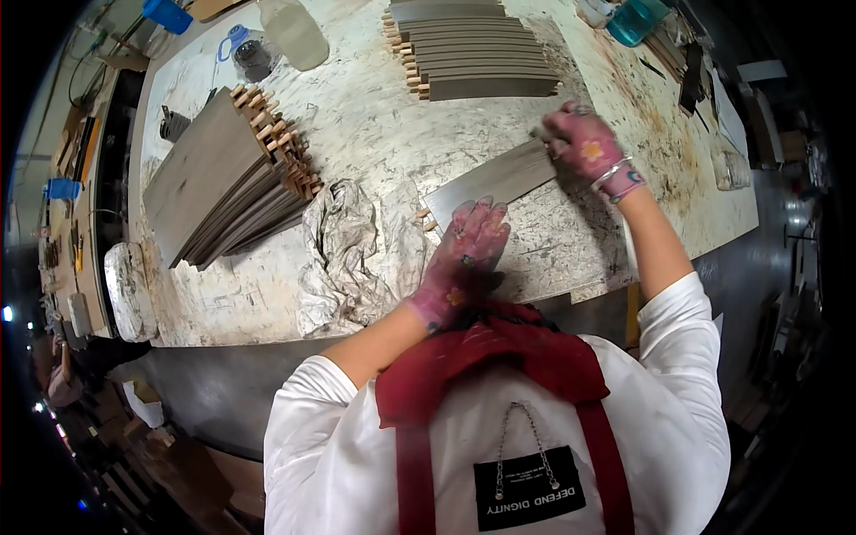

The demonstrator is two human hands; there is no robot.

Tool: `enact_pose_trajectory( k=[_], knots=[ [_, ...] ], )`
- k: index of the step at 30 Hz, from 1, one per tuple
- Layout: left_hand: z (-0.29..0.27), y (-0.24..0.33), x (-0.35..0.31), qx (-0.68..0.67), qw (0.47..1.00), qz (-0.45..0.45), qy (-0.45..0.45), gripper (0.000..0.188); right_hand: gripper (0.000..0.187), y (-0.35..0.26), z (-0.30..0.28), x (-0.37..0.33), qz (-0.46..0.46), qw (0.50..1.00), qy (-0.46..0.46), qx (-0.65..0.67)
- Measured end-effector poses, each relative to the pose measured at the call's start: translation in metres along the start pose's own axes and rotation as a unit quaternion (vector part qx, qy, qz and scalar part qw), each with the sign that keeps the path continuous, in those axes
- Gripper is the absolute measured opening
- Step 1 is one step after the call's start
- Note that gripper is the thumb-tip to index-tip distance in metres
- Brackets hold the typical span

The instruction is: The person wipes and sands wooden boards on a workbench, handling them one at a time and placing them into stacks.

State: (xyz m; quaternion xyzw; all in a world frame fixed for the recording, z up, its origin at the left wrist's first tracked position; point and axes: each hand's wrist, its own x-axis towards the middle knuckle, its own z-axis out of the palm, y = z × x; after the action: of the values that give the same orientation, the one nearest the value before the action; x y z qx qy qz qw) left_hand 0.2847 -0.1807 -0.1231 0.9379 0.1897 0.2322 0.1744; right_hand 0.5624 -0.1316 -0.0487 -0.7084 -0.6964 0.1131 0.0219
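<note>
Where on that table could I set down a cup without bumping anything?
Bare tabletop shows between the left stack of boards and the far stack, beyond the crumpled cloth, and another patch lies right of the right hand. It's crowded around the cloth, between the left stack and the single board.

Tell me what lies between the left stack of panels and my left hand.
In the head view, a crumpled, stained white cloth lies between them.

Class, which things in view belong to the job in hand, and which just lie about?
Likely for the job:
nearest grey board
left board stack
far board stack

Seemingly lying about:
blue container
teal container
cloudy jug
crumpled cloth (possibly in use)
</note>
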Motion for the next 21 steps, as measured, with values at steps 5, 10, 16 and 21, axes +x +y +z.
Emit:
enact_pose_trajectory(
  k=[5, 10, 16, 21],
  knots=[
    [0.009, 0.012, 0.009, -0.004, 1.0, -0.021, 0.002, 0.063, 0.03, -0.071, -0.004, -0.003, -0.29, 0.937, -0.003, 0.195],
    [0.02, 0.003, -0.004, -0.125, 0.989, -0.066, -0.053, 0.061, 0.031, -0.118, 0.034, -0.006, -0.431, 0.889, -0.081, 0.129],
    [0.027, 0.007, 0.001, -0.018, 0.999, -0.045, -0.022, 0.068, 0.022, -0.104, 0.041, 0.034, -0.389, 0.918, 0.022, 0.073],
    [0.015, 0.006, 0.014, -0.028, 0.997, -0.037, -0.063, 0.075, 0.034, -0.081, 0.061, 0.03, -0.237, 0.945, 0.123, 0.187]
  ],
)
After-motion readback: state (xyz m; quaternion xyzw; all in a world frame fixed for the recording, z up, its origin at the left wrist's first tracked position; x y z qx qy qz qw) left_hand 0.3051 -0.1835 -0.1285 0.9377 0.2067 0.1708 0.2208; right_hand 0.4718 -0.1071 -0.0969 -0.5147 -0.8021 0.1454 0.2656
